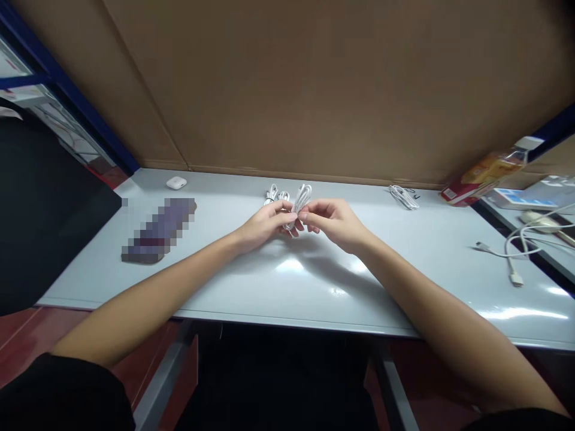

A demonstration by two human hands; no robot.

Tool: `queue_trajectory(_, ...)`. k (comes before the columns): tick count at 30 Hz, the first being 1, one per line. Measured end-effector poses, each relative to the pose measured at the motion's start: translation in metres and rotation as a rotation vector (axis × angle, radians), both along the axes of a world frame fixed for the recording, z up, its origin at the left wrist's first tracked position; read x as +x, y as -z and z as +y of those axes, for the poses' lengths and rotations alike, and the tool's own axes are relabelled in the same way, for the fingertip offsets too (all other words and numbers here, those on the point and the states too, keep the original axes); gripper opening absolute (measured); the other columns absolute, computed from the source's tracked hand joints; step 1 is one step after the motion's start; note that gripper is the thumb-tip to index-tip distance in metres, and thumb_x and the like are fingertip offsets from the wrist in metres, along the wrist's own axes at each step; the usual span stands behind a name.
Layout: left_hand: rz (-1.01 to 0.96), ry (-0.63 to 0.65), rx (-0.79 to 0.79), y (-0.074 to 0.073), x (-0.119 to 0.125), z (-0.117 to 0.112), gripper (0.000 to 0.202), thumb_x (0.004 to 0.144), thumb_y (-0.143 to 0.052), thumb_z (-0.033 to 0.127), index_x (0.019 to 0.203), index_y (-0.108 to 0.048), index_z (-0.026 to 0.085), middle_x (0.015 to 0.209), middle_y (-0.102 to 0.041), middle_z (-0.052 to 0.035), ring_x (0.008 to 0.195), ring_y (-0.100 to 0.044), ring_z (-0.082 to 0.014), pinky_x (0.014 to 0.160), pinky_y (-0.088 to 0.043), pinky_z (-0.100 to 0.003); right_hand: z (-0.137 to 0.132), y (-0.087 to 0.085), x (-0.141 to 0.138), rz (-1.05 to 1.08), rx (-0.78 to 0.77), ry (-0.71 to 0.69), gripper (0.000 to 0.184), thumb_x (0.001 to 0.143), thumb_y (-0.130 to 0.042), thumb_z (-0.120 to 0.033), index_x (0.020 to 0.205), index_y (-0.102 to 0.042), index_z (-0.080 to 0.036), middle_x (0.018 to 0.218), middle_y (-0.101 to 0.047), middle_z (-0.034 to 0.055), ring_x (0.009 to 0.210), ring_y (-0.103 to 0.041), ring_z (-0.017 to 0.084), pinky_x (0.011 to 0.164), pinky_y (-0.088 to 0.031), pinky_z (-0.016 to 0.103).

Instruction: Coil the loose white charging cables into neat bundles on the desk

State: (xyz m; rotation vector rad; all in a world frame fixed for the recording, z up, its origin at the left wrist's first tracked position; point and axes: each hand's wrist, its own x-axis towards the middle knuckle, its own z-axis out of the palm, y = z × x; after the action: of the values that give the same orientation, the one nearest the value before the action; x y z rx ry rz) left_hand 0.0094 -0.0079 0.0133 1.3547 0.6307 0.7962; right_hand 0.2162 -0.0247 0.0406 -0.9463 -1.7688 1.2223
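Above the middle of the table, a folded white cable (302, 196) stands upright between my two hands. My left hand (265, 224) pinches its middle between thumb and fingers. From the other side, my right hand (335, 221) closes thumb and fingertips at the same spot on the bundle; what exactly the fingertips grip there is too small to make out. Just behind my left hand lie two more white cable bundles, one cable bundle (271, 194) at the left and another cable bundle (283, 196) partly covered by my fingers.
A coiled white cable (403, 197) with a dark tie lies at the back right. Beyond it an orange-labelled bottle (489, 170) leans. Loose cable plugs (516, 278) rest at the right. A white earbud case (176, 182) and a blurred-out phone-shaped object (159, 230) lie left. Cardboard (287, 90) walls the back.
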Motion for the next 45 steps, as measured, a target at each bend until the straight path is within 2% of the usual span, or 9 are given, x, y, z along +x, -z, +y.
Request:
queue_trajectory(4,0.098,-0.032,0.130,0.002,0.003,-0.003,0.041,0.090,-0.072,0.047,0.115,-0.055,0.019,0.099,-0.073,-0.0077,0.088,-0.069,-0.0185,0.083,-0.053,-0.033,0.001,0.003,-0.001,0.023,-0.018,0.036,0.016,0.084,-0.070,-0.031,0.077,-0.072,-0.017,0.071,-0.067,0.0018,0.067,-0.058,0.014,0.065,-0.046,0.029)
queue_trajectory(10,0.066,-0.101,0.170,0.008,0.007,-0.002,0.043,0.091,-0.068,0.056,0.107,-0.054,0.018,0.093,-0.070,-0.0058,0.085,-0.068,-0.0172,0.082,-0.055,-0.034,0.001,0.003,-0.003,-0.035,0.105,0.080,0.018,0.086,-0.068,-0.034,0.079,-0.071,-0.017,0.073,-0.070,0.0030,0.068,-0.061,0.016,0.065,-0.048,0.030)
queue_trajectory(16,0.100,-0.098,0.135,0.001,0.008,-0.008,0.045,0.092,-0.062,0.062,0.095,-0.054,0.018,0.080,-0.060,0.0006,0.072,-0.065,-0.0151,0.075,-0.054,-0.032,-0.005,0.005,-0.009,-0.231,0.510,0.271,0.015,0.090,-0.063,-0.025,0.078,-0.068,-0.020,0.074,-0.066,0.0020,0.066,-0.056,0.015,0.061,-0.043,0.029)
queue_trajectory(24,0.141,-0.028,-0.049,-0.008,0.001,-0.005,0.042,0.092,-0.065,0.054,0.075,-0.056,0.017,0.066,-0.056,0.0002,0.057,-0.058,-0.0126,0.060,-0.046,-0.028,0.005,0.017,-0.001,-0.436,0.987,0.169,0.020,0.099,-0.048,-0.014,0.087,-0.064,-0.021,0.081,-0.062,0.0040,0.070,-0.054,0.015,0.063,-0.042,0.028)
queue_trajectory(28,0.130,-0.081,-0.258,-0.015,-0.002,-0.007,0.026,0.091,-0.070,0.041,0.101,-0.062,0.018,0.062,-0.053,0.0030,0.055,-0.054,-0.0116,0.053,-0.041,-0.024,0.008,0.019,0.000,-0.584,1.150,0.071,0.024,0.100,-0.045,-0.011,0.086,-0.062,-0.021,0.078,-0.062,0.0038,0.069,-0.051,0.016,0.063,-0.040,0.029)
queue_trajectory(31,0.053,-0.133,-0.282,-0.019,-0.004,-0.007,0.039,0.091,-0.070,0.037,0.125,-0.057,0.021,0.068,-0.058,0.0026,0.061,-0.059,-0.0132,0.059,-0.047,-0.026,0.008,0.018,0.000,-0.539,1.118,0.076,0.024,0.100,-0.046,-0.013,0.086,-0.062,-0.021,0.079,-0.062,0.0038,0.068,-0.052,0.015,0.063,-0.041,0.029)
queue_trajectory(34,0.044,-0.043,-0.092,-0.022,-0.008,-0.004,0.044,0.091,-0.070,0.041,0.127,-0.059,0.018,0.085,-0.068,-0.0044,0.081,-0.068,-0.0178,0.074,-0.052,-0.031,0.008,0.016,0.002,-0.379,0.901,0.163,0.018,0.099,-0.053,-0.020,0.084,-0.064,-0.020,0.077,-0.062,0.0028,0.065,-0.053,0.014,0.061,-0.043,0.028)
queue_trajectory(39,0.251,-0.148,0.397,-0.022,-0.011,0.001,0.034,0.092,-0.068,0.050,0.096,-0.070,0.016,0.085,-0.065,-0.0040,0.077,-0.061,-0.0146,0.069,-0.048,-0.026,0.001,0.008,0.000,-0.229,0.520,0.142,0.018,0.095,-0.063,-0.031,0.082,-0.068,-0.019,0.076,-0.066,0.0017,0.066,-0.056,0.014,0.060,-0.042,0.027)
queue_trajectory(45,0.128,-0.166,0.126,-0.018,-0.008,-0.001,0.037,0.090,-0.071,0.049,0.112,-0.058,0.022,0.074,-0.061,0.0022,0.057,-0.056,-0.0101,0.054,-0.044,-0.021,-0.011,0.004,-0.009,-0.182,0.459,0.051,0.017,0.095,-0.063,-0.029,0.083,-0.070,-0.020,0.075,-0.066,0.0008,0.066,-0.055,0.013,0.060,-0.041,0.027)
